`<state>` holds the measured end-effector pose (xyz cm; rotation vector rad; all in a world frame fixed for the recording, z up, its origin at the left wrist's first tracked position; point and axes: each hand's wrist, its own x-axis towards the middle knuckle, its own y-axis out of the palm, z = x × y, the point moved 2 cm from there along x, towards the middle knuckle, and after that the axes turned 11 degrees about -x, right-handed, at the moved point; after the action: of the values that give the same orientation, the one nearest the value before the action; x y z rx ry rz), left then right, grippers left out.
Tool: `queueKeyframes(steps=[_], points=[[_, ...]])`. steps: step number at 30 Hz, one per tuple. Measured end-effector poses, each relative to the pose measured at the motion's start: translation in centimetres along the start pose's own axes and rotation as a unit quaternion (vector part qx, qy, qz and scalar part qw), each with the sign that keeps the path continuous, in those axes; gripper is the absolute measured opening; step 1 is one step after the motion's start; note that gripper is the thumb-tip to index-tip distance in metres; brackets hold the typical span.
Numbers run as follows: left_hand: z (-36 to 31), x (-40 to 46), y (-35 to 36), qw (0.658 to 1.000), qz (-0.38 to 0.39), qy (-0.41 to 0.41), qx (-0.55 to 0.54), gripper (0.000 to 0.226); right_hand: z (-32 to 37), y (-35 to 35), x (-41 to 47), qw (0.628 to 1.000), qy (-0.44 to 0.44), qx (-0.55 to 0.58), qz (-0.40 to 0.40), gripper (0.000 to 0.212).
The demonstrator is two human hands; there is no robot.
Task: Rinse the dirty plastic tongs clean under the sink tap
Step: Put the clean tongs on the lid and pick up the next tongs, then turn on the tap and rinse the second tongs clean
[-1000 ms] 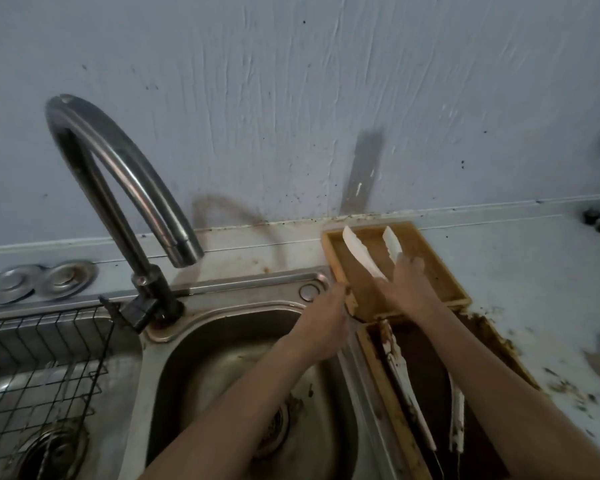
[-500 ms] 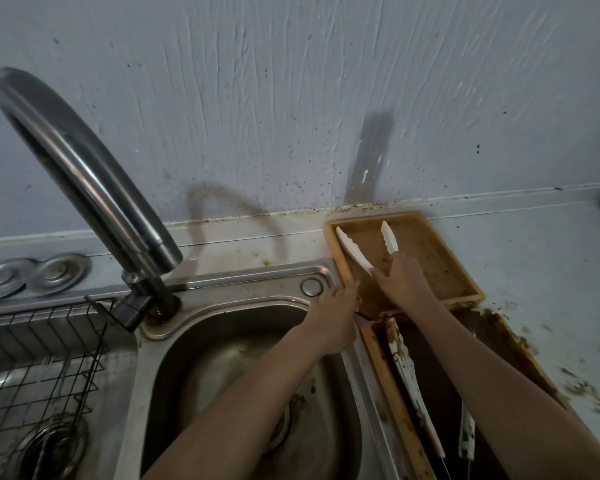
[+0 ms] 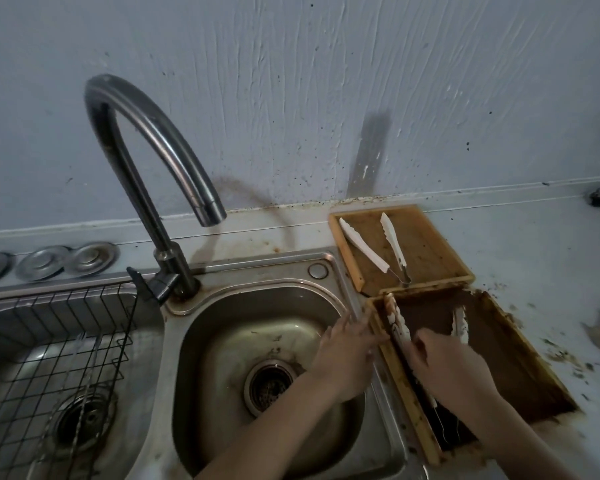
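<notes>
The left hand (image 3: 349,355) rests flat, fingers spread and holding nothing, on the rolled steel rim between the round-cornered stainless sink basin (image 3: 222,358) and the near shallow wooden tray (image 3: 407,407). Just right of it, the right hand (image 3: 447,367) reaches into that tray, fingers curled over the dirty white plastic tongs (image 3: 397,320); whether they have closed on them I cannot tell. The tongs lie along the tray's left wall, their serrated blade smeared brown, a second arm (image 3: 460,322) showing beyond the right hand's knuckles. The tray floor is caked dark brown. Beyond both hands a second, paler wooden tray (image 3: 430,251) holds clean white tongs (image 3: 378,249), splayed open. Beyond and left of the left hand arches the curved brushed-metal tap (image 3: 160,143), its spout over the basin, which is open and unoccupied down to the ribbed drain (image 3: 269,386). To the right, the grey bench (image 3: 541,271) is speckled with brown crumbs.
</notes>
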<state>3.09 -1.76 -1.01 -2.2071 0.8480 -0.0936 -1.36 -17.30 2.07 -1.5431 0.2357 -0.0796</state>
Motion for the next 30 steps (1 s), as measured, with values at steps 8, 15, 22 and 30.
queueKeyframes(steps=[8,15,22,30], points=[[-1.2,-2.4,-1.3,0.999,0.01,-0.012,0.041,0.061,0.5,0.0,-0.4,0.999,0.036,0.011,0.013,0.022],[-0.6,-5.8,-9.3,0.983,-0.182,0.021,-0.013,0.031,3.6,-7.3,-0.4,0.972,-0.059,0.191,-0.12,0.02],[3.1,-10.5,-16.1,0.916,-0.397,0.059,-0.017,0.019,10.8,-10.1,0.8,0.816,-0.088,0.572,0.007,0.018],[9.9,-14.6,-20.0,0.833,-0.547,-0.006,-0.075,0.034,18.3,-5.3,2.7,0.608,0.007,0.769,0.197,0.023]])
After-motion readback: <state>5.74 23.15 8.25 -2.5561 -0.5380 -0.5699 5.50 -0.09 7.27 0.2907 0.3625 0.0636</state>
